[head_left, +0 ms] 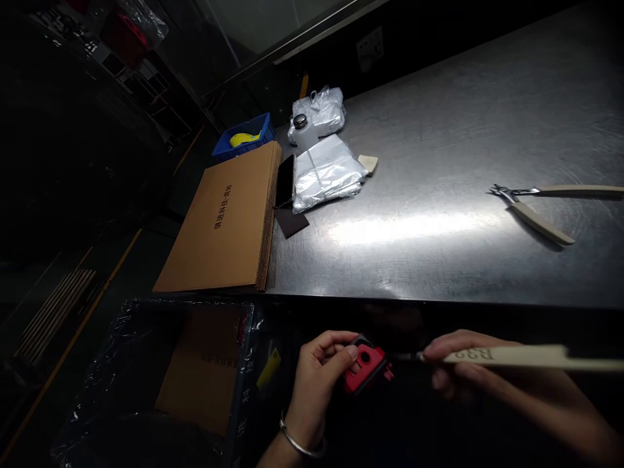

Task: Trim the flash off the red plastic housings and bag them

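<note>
A small, blocky red-and-black part [359, 379], seemingly moulded plastic with a round dark hole in its red face, was held below the near edge of the brushed-metal table [429, 260] by the left hand [316, 370]. By its look it was judged light, stiff and rather smooth – best gripped by its solid body, with the thin, branching red nub [389, 372] at its three o'clock edge avoided, since that was judged the fragile bit. The part was pinched from ten to eleven o'clock: the thumb was laid on the red face beside the hole, the forefinger was set along the black upper edge, and the other fingertips were hidden. At three o'clock, a pale, flat-handled tool [517, 356] with a slim metal end was gripped by the right hand [480, 380], its fingers closed about the handle near the metal – whether the part was touched by the blurred tip could not be told. Pale-handled metal cutting pliers [541, 222] were seen on the table at two o'clock.
</note>
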Demonstrator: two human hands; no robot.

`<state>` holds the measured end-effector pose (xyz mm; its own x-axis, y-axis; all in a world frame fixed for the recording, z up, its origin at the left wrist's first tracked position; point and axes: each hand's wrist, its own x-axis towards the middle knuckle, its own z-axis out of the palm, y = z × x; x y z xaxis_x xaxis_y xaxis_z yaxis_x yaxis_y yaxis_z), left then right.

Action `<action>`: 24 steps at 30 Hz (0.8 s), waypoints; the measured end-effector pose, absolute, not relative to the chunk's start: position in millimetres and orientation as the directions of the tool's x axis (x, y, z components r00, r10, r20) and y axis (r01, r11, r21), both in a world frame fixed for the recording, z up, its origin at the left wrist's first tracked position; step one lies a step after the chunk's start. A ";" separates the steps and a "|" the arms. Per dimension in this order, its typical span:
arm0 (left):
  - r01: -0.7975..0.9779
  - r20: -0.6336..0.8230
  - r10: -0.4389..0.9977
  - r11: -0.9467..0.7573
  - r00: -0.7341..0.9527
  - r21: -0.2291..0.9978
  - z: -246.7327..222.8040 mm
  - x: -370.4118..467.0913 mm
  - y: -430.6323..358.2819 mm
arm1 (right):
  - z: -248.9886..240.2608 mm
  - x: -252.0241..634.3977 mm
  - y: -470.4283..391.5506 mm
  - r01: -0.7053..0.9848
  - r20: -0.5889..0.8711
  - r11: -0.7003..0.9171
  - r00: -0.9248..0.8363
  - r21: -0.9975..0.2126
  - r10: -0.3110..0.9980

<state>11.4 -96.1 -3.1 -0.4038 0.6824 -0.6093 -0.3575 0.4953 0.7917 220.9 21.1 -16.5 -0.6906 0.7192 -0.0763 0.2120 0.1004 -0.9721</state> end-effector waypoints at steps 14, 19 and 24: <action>-0.008 -0.461 0.730 0.530 -0.504 0.848 -4.4 16.7 -98.3 | 4.3 191.8 14.9 0.141 0.006 0.196 -0.798 -0.970 0.603; 0.035 -0.439 0.750 0.522 -0.495 0.852 -3.0 21.0 -99.0 | 10.6 186.0 18.5 0.057 0.091 0.287 -0.875 -0.956 0.476; -0.013 -0.457 0.754 0.512 -0.472 0.859 -1.9 18.5 -97.7 | 3.5 191.9 30.7 0.056 0.032 0.285 -0.956 -0.957 0.293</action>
<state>18.5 -97.7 -1.9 -0.4719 0.7541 -0.4568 -0.0127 0.5123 0.8587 191.9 30.7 3.5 -0.9556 0.2929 0.0317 0.0556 0.2847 -0.9570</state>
